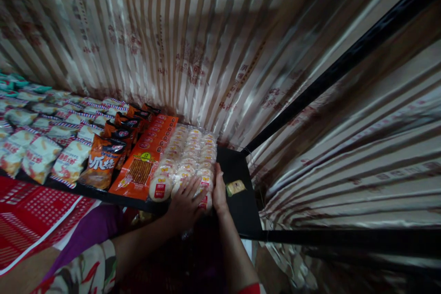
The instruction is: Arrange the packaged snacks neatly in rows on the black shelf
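Rows of round white rice-cracker packs [188,156] lie on a black shelf [241,211]. My left hand [184,204] rests flat on the front packs with its fingers spread. My right hand [219,188] presses its straight fingers edge-on against the right side of the same rows. Neither hand holds anything. A small yellowish packet [235,187] lies alone on the shelf just right of my right hand.
Left of the crackers lie a long orange snack pack [146,158], dark orange bags [103,161] and several white snack bags [41,156]. A striped satin curtain [193,41] hangs behind. A black frame bar [337,69] runs diagonally at right. A red printed sheet [31,216] hangs below left.
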Motion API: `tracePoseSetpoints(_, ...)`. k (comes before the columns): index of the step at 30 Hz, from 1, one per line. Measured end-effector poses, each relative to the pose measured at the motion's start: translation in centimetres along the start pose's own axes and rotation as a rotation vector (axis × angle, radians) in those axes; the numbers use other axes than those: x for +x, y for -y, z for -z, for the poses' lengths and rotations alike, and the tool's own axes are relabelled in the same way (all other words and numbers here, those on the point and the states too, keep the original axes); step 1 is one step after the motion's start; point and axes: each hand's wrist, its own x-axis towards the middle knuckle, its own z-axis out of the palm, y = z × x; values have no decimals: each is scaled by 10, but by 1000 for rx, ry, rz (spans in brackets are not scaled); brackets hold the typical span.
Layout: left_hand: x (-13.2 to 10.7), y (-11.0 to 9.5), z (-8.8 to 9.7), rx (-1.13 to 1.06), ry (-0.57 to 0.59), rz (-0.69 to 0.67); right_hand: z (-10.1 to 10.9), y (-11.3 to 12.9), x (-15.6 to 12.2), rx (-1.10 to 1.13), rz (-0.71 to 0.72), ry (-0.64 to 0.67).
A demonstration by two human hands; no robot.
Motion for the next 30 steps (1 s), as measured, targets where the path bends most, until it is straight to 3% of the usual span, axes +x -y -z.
tracePoseSetpoints(8,-8,0,5,-24,-22,-20,7,11,-35,-7,71,-139)
tracePoseSetpoints(15,-53,-5,12,17,23,-33,3,10,-86,-110,37,-217)
tracePoseSetpoints(23,-84,4,22,80,-36,45,-17,7,-122,-475,291,-120)
tracePoseSetpoints(30,-98,21,30,143,-92,224,-31,4,-139,-651,435,-70)
